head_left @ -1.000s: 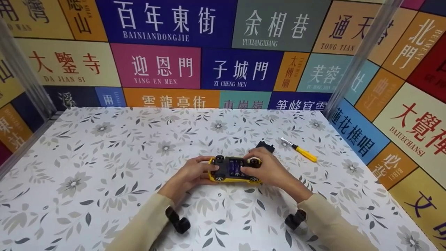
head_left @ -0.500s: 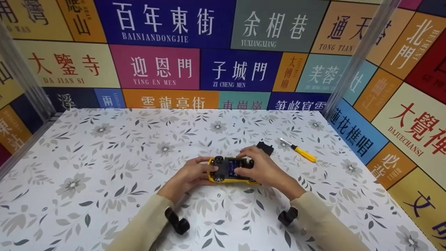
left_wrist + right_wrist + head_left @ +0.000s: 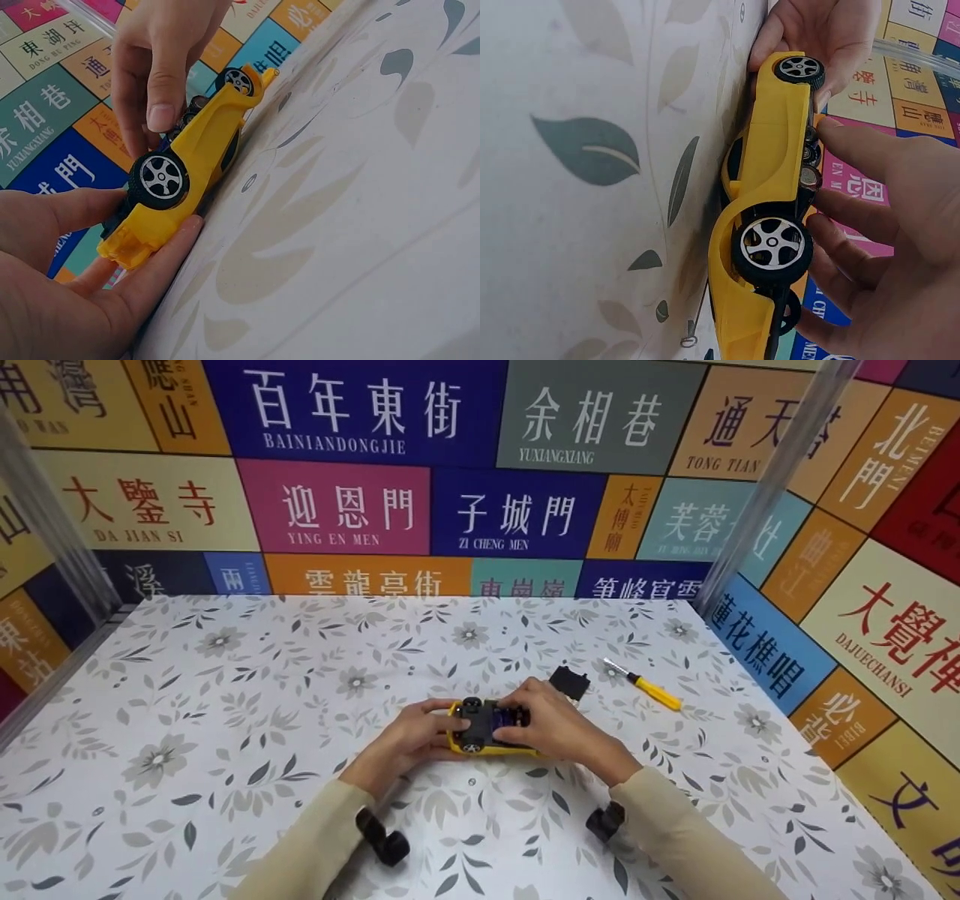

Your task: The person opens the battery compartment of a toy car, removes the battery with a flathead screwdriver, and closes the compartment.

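Note:
A yellow toy car (image 3: 469, 727) lies upside down on the table, its black underside and wheels facing up. My left hand (image 3: 412, 735) grips one end, thumb on the underside and fingers along the yellow body. In the uncovered compartment sit batteries (image 3: 501, 718) with purple wrappers; their round ends (image 3: 810, 177) show in the right wrist view. My right hand (image 3: 555, 724) spans this compartment, thumb (image 3: 161, 116) and fingers extended at the batteries. It hides the car's other end in the head view. Whether a fingertip presses a battery is not clear.
Behind the right hand lies a black battery cover (image 3: 570, 682). Farther right is a screwdriver (image 3: 656, 691) with a yellow handle. A floral cloth (image 3: 262, 682) covers the table, and panels with printed characters (image 3: 337, 502) stand behind it.
My right hand has slid left along the car, from its right end to over the battery compartment. More of the black cover shows now. The left hand keeps its grip.

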The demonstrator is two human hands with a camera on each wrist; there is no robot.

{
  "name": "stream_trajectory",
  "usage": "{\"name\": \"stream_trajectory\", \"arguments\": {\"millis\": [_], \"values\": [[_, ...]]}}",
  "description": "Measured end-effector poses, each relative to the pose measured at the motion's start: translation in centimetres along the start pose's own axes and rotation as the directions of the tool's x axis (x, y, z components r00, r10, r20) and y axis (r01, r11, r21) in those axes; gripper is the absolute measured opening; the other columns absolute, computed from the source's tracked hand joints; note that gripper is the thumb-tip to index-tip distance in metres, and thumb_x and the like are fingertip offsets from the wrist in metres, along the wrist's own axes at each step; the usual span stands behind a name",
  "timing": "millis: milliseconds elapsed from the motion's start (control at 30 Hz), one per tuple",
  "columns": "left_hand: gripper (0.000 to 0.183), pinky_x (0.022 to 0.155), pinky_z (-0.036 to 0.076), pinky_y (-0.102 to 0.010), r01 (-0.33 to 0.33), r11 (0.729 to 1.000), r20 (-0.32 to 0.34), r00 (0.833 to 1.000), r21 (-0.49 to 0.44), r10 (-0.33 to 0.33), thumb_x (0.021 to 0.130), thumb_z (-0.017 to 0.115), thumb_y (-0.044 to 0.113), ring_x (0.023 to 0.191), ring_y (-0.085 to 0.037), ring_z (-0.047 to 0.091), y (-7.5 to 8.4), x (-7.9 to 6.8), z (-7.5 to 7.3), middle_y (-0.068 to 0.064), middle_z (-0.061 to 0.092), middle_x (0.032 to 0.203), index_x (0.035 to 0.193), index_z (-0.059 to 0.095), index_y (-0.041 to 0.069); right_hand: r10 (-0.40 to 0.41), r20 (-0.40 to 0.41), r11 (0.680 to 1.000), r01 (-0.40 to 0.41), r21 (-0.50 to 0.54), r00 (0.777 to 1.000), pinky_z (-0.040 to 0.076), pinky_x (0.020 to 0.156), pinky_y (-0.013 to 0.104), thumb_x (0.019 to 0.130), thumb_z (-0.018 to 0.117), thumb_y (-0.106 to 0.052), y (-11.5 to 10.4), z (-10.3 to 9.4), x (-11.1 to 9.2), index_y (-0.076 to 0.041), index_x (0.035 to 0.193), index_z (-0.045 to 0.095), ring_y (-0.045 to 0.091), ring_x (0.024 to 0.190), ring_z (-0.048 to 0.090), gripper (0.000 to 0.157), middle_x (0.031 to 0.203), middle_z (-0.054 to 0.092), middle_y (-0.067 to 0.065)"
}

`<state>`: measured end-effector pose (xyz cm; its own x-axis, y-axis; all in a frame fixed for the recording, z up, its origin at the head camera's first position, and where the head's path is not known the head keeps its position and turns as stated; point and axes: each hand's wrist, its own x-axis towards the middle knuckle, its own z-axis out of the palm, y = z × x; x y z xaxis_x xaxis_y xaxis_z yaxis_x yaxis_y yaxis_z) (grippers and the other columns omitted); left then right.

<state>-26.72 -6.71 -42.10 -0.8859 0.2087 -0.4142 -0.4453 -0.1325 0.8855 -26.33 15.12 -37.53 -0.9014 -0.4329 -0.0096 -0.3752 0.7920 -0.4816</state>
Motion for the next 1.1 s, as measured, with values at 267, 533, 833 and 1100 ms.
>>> {"name": "stream_trajectory", "arguments": {"millis": [267,533,833,1100], "values": [[0.056,0.082,0.063,-0.047,-0.016,1.000,0.013,1.000,-0.003,0.016,0.089,0.070,0.001,0.096,-0.034,0.074,-0.18,0.15,-0.03,-0.029,0.062,0.129,0.142,0.052,0.005,-0.024,0.014,1.000,0.024,0.016,1.000,0.049,0.098,0.046,0.087,0.079,-0.032,0.14,0.02,0.35,-0.010,0.124,0.071,0.024,0.109,0.053,0.044,0.118,0.059,0.008],[0.056,0.081,0.064,-0.047,-0.017,1.000,0.010,1.000,0.010,0.017,0.089,0.070,0.002,0.093,-0.031,0.074,-0.19,0.13,-0.01,-0.029,0.062,0.128,0.142,0.052,0.005,-0.024,0.058,1.000,0.023,0.018,0.998,0.046,0.093,0.041,0.095,0.070,-0.034,0.15,-0.09,0.30,-0.010,0.127,0.069,0.021,0.106,0.052,0.040,0.118,0.058,0.006],[0.057,0.081,0.064,-0.045,-0.007,1.000,0.006,1.000,0.019,0.007,0.088,0.071,0.003,0.093,-0.031,0.074,-0.19,0.15,0.02,-0.028,0.064,0.127,0.142,0.052,0.005,-0.101,0.088,0.995,0.098,0.031,0.991,0.045,0.086,0.038,0.104,0.054,-0.033,0.50,-0.30,0.12,-0.009,0.121,0.072,0.019,0.101,0.051,0.035,0.115,0.058,0.007],[0.056,0.081,0.064,-0.046,-0.014,1.000,-0.003,1.000,0.018,0.014,0.087,0.070,0.001,0.094,-0.031,0.074,-0.15,0.15,0.08,-0.029,0.063,0.128,0.141,0.053,0.004,-0.182,0.038,0.982,0.181,0.048,0.982,0.043,0.084,0.035,0.105,0.052,-0.034,0.95,-0.03,-0.17,-0.012,0.093,0.074,0.019,0.100,0.050,0.034,0.109,0.060,0.006]]}}
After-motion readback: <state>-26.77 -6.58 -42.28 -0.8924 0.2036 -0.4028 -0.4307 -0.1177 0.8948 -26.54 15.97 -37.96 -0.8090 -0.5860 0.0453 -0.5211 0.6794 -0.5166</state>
